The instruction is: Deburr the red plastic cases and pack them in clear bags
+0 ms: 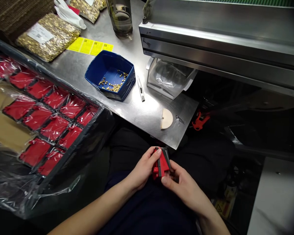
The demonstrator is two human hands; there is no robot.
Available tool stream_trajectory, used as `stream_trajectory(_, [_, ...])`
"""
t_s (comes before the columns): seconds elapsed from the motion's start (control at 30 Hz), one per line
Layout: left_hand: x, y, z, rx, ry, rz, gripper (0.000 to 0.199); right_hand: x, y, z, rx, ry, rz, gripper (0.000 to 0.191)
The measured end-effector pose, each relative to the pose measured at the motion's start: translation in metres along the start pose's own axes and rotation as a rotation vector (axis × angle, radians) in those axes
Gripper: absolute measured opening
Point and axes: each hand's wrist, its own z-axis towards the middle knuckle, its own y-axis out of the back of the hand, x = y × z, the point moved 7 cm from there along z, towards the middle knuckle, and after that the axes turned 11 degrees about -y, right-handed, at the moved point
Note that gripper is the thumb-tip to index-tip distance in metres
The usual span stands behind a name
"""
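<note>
A red and black plastic part point(163, 164) is held above my lap, just in front of the metal table's near corner. My left hand point(147, 164) grips its left side, with the thumb pressed on the top face. On the lower right side, my right hand point(180, 182) pinches the same part between thumb and fingers. The part's underside is hidden by the hands. On the table nearby lie a pale half-round disc point(167, 118) and a small metal piece point(180, 119). A blue bin point(110, 75) holds small brass pieces point(115, 87).
A utility knife point(140, 88) lies beside the bin. Left stands a plastic-lined box of wrapped red parts point(55, 127). Bags of brass pieces point(49, 36), a yellow label strip point(90, 46) and a clear container point(121, 18) are farther back. A metal conveyor frame point(210, 45) overhangs a grey tray point(170, 78).
</note>
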Motion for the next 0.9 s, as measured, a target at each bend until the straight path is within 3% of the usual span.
stream_trajectory(0.17, [0.003, -0.001, 0.0, -0.004, 0.022, -0.046, 0.037, -0.011, -0.001, 0.002, -0.175, 0.004, -0.173, 0.032])
stream_trajectory(0.4, [-0.003, 0.001, 0.002, -0.065, -0.049, -0.036, 0.035, -0.015, -0.009, 0.003, -0.226, 0.092, -0.029, 0.048])
stream_trajectory(0.5, [-0.005, 0.003, 0.002, -0.082, -0.088, 0.014, 0.039, -0.02, -0.005, 0.004, -0.254, 0.11, -0.073, 0.05])
stream_trajectory(0.67, [-0.019, 0.018, 0.005, -0.134, -0.203, 0.215, 0.052, -0.02, 0.007, 0.009, -0.335, 0.086, -0.142, 0.042])
stream_trajectory(0.8, [-0.032, 0.036, 0.01, -0.2, -0.285, 0.048, 0.049, -0.012, 0.002, 0.019, -0.211, 0.068, 0.211, 0.036])
stream_trajectory(0.9, [-0.029, 0.032, 0.014, -0.085, -0.201, -0.214, 0.061, -0.007, -0.015, 0.029, -0.06, 0.046, 0.459, 0.034])
